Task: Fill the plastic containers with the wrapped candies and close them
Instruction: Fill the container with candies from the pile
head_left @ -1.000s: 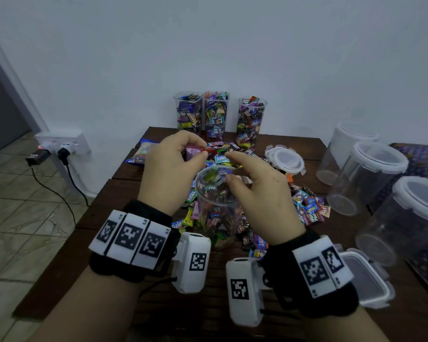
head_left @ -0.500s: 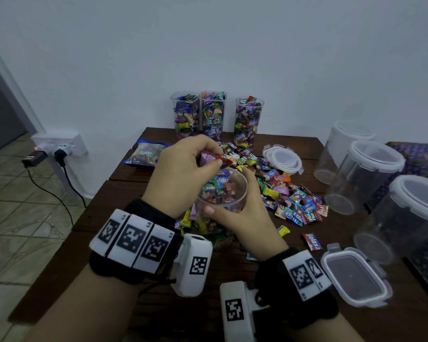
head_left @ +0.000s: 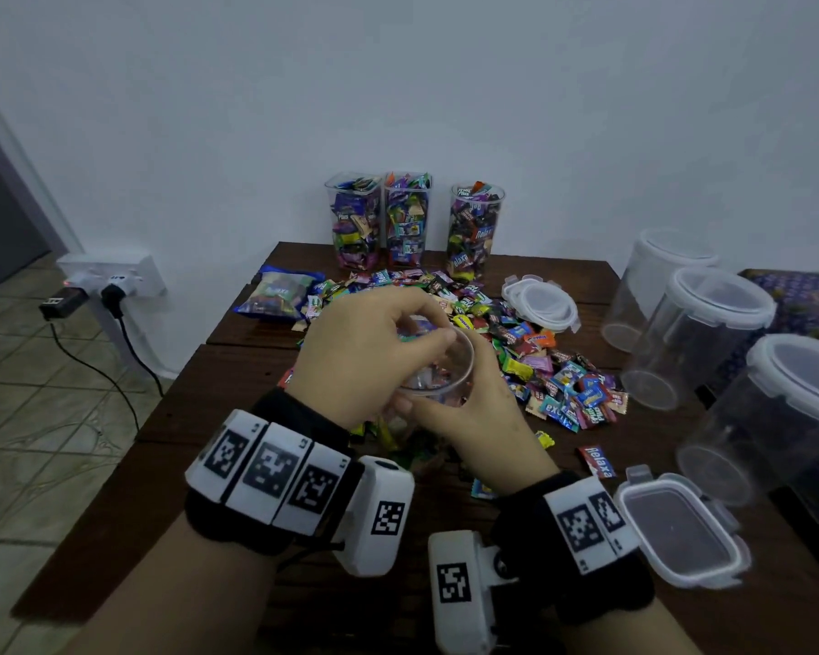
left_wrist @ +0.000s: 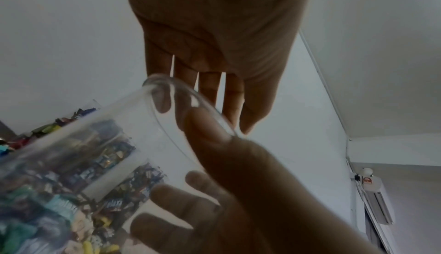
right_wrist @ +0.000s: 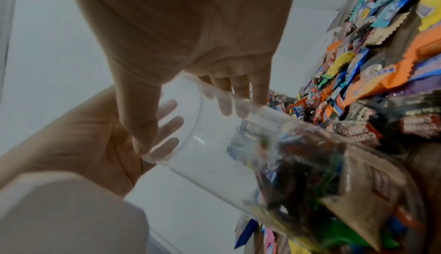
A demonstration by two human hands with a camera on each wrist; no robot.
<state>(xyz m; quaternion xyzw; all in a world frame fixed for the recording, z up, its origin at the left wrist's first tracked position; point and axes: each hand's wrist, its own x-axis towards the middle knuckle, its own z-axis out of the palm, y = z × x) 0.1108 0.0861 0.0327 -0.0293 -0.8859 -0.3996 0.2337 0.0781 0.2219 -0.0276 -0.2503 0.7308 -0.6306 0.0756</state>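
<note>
Clear round container [head_left: 438, 371]: held up off the dark table [head_left: 237, 399], near centre, just above the candy heap [head_left: 530, 352]. Your right hand [head_left: 474, 408] wraps it, thumb on the near rim, fingers curled round the wall. Your left hand [head_left: 370, 352] sits over the mouth, fingers extended down past the rim; whether they still pinch a candy, cannot tell.

Risk: the wrist views show the container tilted. Tip further and the wrappers slide out; the cause would be a one-handed grip on smooth plastic while the other hand pushes in.

Look: transparent, thin-walled, lidless, bright mixed wrappers filling the lower part, upper part clear.

Outward: three filled containers [head_left: 412, 219] stand far by the wall, also lidless. Round lids [head_left: 540, 307] lie far right of the heap; a rectangular lid [head_left: 677, 531] lies near right. Lidded empty tubs [head_left: 710, 328] rest on their sides at the right.
</note>
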